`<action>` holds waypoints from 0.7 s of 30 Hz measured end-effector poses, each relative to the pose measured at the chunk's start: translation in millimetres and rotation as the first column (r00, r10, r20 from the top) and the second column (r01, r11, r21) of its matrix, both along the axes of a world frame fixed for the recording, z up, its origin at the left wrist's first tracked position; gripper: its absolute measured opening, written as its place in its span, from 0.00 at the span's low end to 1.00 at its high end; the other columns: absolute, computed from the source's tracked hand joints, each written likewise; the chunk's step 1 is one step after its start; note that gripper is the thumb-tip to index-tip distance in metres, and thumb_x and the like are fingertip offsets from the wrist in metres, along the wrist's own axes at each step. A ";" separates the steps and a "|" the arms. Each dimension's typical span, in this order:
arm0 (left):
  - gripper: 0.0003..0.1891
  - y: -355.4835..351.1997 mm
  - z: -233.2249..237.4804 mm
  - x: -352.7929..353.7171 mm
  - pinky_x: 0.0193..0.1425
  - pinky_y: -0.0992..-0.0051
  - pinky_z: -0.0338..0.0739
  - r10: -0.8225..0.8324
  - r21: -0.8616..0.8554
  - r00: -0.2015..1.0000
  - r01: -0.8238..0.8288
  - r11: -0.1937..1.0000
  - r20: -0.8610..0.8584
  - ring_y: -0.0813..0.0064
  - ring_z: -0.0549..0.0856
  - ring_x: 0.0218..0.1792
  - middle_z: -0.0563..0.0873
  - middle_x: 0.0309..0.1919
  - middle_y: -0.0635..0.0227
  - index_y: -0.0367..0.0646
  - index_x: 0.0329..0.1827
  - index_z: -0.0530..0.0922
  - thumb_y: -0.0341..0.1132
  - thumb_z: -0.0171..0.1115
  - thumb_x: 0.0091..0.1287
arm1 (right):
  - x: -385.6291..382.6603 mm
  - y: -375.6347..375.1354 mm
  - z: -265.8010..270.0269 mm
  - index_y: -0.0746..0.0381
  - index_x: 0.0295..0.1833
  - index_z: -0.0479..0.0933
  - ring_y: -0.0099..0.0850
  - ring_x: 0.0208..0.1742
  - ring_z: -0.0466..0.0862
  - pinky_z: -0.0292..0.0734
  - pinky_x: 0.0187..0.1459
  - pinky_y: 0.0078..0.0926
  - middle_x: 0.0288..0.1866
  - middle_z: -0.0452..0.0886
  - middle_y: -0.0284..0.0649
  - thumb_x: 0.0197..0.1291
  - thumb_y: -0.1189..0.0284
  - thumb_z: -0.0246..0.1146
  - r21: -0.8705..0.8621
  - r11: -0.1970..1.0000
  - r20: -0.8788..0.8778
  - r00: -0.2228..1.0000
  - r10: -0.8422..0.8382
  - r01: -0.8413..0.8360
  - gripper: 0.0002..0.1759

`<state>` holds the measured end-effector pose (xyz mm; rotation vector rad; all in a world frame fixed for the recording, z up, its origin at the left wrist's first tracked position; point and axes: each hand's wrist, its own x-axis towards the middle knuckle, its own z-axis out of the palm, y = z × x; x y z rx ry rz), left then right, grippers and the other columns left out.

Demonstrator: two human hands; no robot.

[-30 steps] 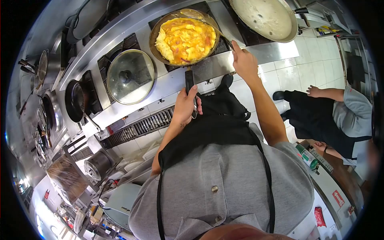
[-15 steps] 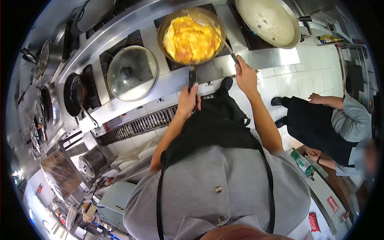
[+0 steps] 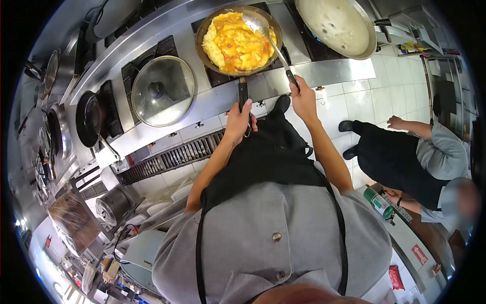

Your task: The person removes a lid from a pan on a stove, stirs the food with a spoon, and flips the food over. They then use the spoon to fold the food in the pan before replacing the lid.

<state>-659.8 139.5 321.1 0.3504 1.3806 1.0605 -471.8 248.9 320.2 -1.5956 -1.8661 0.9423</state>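
My left hand (image 3: pixel 239 121) is wrapped round the black handle of a frying pan (image 3: pixel 200 46), which sits on a stove burner. Inside it lies a thick mass of yellow egg (image 3: pixel 235 43), glossy and orange-brown in patches. My right hand (image 3: pixel 304 99) grips the black handle of a large metal cooking spoon (image 3: pixel 278 50). The spoon's rounded head rests at the far right of the pan, over the edge of the egg. To the left, a wide pan with a glass lid (image 3: pixel 172 96) stands on the neighbouring burner.
A big pan of whitish liquid (image 3: pixel 336 25) is on the right burner. A black pan (image 3: pixel 88 119) stands at the far left. A co-worker in a black apron (image 3: pixel 390 152) is on the right, one hand near a green canister (image 3: pixel 378 201). A floor grate (image 3: pixel 174 159) runs below the stove.
The spoon's head has shifted up and left, now lying at the pan's far right with its bowl plainly visible. The egg's surface looks rearranged, more orange on top. Both hands keep their grips.
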 end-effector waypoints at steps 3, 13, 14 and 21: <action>0.20 -6.8 1.3 -1.3 0.22 0.72 0.76 0.005 -0.011 0.999 -0.004 1.000 0.048 0.73 0.77 0.17 0.77 0.21 0.64 0.38 0.45 0.68 0.49 0.58 0.72 | -3.0 -1.5 -7.0 0.64 0.59 0.74 0.54 0.35 0.83 0.75 0.38 0.45 0.32 0.82 0.56 0.65 0.68 0.58 0.057 0.998 -0.026 1.000 0.015 -0.014 0.19; 0.17 -11.1 -5.9 -7.1 0.18 0.72 0.74 0.005 0.079 0.998 -0.010 0.997 0.069 0.74 0.75 0.15 0.75 0.19 0.64 0.39 0.41 0.65 0.44 0.58 0.72 | 84.1 43.3 80.5 0.49 0.62 0.76 0.46 0.29 0.80 0.74 0.31 0.43 0.30 0.78 0.43 0.64 0.68 0.60 0.269 0.837 0.533 0.798 0.282 -0.476 0.20; 0.17 -11.3 -7.0 -7.2 0.18 0.72 0.74 0.011 0.078 0.997 -0.017 0.997 0.077 0.74 0.75 0.15 0.75 0.19 0.64 0.39 0.41 0.65 0.44 0.58 0.72 | 89.1 48.6 100.2 0.48 0.62 0.76 0.45 0.28 0.80 0.74 0.30 0.41 0.29 0.77 0.41 0.63 0.69 0.60 0.251 0.803 0.575 0.750 0.327 -0.541 0.21; 0.16 -10.2 -9.4 -7.4 0.17 0.72 0.73 0.013 0.090 0.997 -0.020 0.996 0.082 0.74 0.74 0.15 0.74 0.19 0.65 0.39 0.40 0.65 0.43 0.58 0.72 | 87.2 63.5 117.0 0.49 0.65 0.73 0.38 0.27 0.81 0.76 0.27 0.36 0.28 0.74 0.37 0.54 0.77 0.61 0.162 0.656 0.781 0.502 0.371 -0.737 0.30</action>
